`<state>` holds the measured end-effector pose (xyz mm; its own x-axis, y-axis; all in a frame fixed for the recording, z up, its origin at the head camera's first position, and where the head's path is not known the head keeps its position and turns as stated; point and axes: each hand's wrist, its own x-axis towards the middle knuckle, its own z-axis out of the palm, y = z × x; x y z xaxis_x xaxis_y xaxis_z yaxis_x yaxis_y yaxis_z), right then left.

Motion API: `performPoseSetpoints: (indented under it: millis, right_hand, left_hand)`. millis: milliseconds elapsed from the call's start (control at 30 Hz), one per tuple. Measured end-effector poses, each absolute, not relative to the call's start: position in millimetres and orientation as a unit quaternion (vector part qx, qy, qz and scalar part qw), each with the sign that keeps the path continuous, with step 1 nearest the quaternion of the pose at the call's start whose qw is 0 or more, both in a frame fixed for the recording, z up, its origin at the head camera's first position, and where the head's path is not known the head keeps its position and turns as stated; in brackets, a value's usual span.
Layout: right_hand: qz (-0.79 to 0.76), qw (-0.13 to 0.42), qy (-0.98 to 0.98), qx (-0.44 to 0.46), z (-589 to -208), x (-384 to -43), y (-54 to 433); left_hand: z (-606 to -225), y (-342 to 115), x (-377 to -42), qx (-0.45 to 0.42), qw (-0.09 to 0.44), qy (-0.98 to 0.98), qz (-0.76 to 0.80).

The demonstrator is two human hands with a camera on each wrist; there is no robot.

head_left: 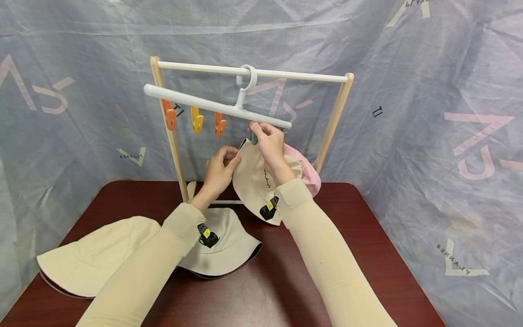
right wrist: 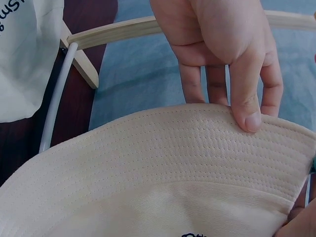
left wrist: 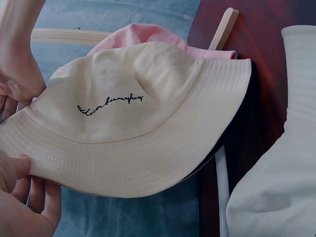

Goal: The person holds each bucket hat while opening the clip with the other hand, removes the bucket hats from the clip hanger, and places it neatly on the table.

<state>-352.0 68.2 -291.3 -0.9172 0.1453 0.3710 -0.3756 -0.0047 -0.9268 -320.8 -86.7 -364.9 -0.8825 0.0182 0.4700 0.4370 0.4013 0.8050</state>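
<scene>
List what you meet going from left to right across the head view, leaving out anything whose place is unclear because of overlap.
Leftmost cream hat, first orange clip, yellow clip, second orange clip, cream hat with dark lettering, pink hat, right wooden post.

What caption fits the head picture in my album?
Left hand pinches a lettered cream hat; right hand grips a green clip on the tilted hanger.

We see the pink hat [head_left: 309, 175] partly hidden behind the lettered cream hat [head_left: 248, 175]; the head view cuts off the near bench [head_left: 261, 295].
</scene>
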Motion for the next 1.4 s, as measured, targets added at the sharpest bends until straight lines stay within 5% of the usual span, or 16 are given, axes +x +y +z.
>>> performPoseSetpoints:
  millis: [1400]
  right_hand:
    - [0.700,0.173,-0.687,0.092,-293,-352,69]
  left_hand:
    - [-381,-92,-308,-0.139,0.198,-0.807,-0.539]
